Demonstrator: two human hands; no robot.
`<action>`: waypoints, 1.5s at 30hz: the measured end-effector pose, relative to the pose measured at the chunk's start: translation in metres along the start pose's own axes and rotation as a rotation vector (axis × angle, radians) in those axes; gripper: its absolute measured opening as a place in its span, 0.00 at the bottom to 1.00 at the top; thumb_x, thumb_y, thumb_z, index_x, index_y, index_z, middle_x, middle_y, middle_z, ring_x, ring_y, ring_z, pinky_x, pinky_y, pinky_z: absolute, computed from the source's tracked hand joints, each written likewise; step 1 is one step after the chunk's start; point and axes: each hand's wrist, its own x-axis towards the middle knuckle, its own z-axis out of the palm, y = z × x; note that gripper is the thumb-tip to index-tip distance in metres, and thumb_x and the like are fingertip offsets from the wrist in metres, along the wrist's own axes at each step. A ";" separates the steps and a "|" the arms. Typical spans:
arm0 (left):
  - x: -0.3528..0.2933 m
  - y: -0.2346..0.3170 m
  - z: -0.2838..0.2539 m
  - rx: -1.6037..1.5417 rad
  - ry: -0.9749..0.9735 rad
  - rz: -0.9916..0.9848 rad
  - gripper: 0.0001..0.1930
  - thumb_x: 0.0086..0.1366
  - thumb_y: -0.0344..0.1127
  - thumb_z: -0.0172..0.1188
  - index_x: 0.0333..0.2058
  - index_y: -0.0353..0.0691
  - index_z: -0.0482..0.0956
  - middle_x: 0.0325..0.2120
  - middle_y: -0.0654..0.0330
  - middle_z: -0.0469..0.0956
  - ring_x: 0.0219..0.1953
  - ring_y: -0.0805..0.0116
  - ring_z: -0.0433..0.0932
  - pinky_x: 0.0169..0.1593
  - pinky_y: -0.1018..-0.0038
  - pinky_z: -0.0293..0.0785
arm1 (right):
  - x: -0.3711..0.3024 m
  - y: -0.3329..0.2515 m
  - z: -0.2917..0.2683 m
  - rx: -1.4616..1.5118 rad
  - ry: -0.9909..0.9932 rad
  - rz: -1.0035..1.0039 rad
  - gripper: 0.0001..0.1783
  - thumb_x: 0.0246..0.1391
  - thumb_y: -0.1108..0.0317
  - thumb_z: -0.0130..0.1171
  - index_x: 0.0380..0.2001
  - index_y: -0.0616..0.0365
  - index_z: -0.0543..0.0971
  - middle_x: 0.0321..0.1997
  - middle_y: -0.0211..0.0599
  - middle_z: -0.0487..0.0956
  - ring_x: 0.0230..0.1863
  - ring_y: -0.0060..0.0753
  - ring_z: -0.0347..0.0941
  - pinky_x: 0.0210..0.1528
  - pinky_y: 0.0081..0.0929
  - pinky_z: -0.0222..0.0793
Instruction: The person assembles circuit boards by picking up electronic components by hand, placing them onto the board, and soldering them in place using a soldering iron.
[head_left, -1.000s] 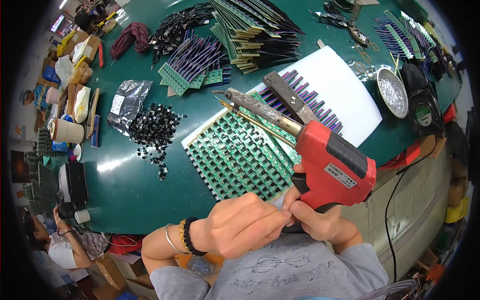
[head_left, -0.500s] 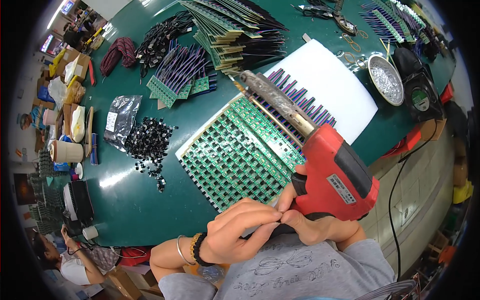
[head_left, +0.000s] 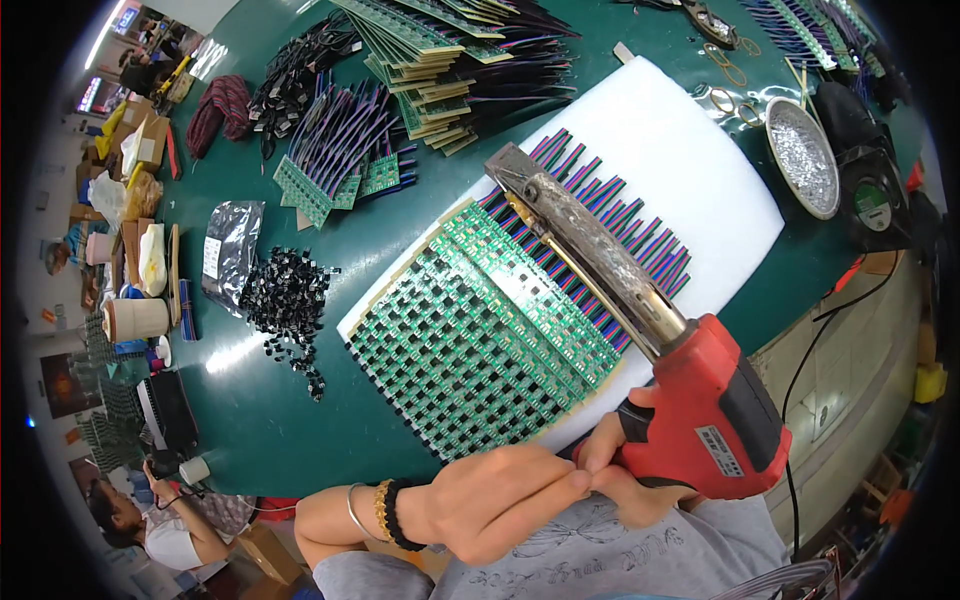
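My right hand (head_left: 625, 492) is closed round the grip of a red soldering gun (head_left: 715, 425), whose long scorched metal barrel points up and left over the boards. Close against its fingers is my left hand (head_left: 505, 500), its fingertips pinched together at the right hand's fingertips. Whatever they hold is too small or hidden to make out. Beyond both hands lies a panel of green circuit boards (head_left: 455, 350), dotted with rows of small black parts. Multicoloured ribbon wires (head_left: 640, 235) stick out from its far side onto a white foam sheet (head_left: 690, 150).
Left of the panel are a heap of small black components (head_left: 285, 300) and a silvery bag (head_left: 228, 250). Stacked boards with wires (head_left: 420, 75) stand at the back. A dish of shiny bits (head_left: 803, 160) is at the right. Another person (head_left: 170, 520) sits at lower left.
My view has shifted slightly. The soldering gun has moved right and lower in the picture, showing more of the boards. Both hands are a little lower, still together at the fingertips.
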 end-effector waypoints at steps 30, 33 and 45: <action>0.014 -0.046 -0.015 0.319 0.151 -0.419 0.10 0.47 0.21 0.68 0.31 0.35 0.80 0.22 0.61 0.75 0.21 0.66 0.73 0.23 0.73 0.67 | -0.038 0.007 -0.028 0.146 0.555 0.128 0.50 0.52 0.35 0.61 0.64 0.61 0.58 0.18 0.35 0.75 0.17 0.27 0.71 0.23 0.29 0.75; 0.013 -0.048 -0.014 0.318 0.090 -0.422 0.11 0.50 0.21 0.69 0.34 0.36 0.80 0.24 0.59 0.76 0.24 0.64 0.75 0.26 0.73 0.70 | -0.044 0.033 -0.052 0.320 -0.009 -0.203 0.50 0.55 0.29 0.53 0.63 0.63 0.59 0.13 0.24 0.70 0.14 0.24 0.69 0.20 0.26 0.73; 0.015 -0.054 -0.007 0.364 0.111 -0.356 0.10 0.45 0.21 0.68 0.28 0.36 0.80 0.20 0.61 0.73 0.21 0.65 0.71 0.23 0.73 0.65 | -0.145 0.027 -0.057 0.303 0.255 0.154 0.62 0.43 0.21 0.56 0.63 0.68 0.61 0.14 0.22 0.72 0.15 0.24 0.70 0.22 0.24 0.69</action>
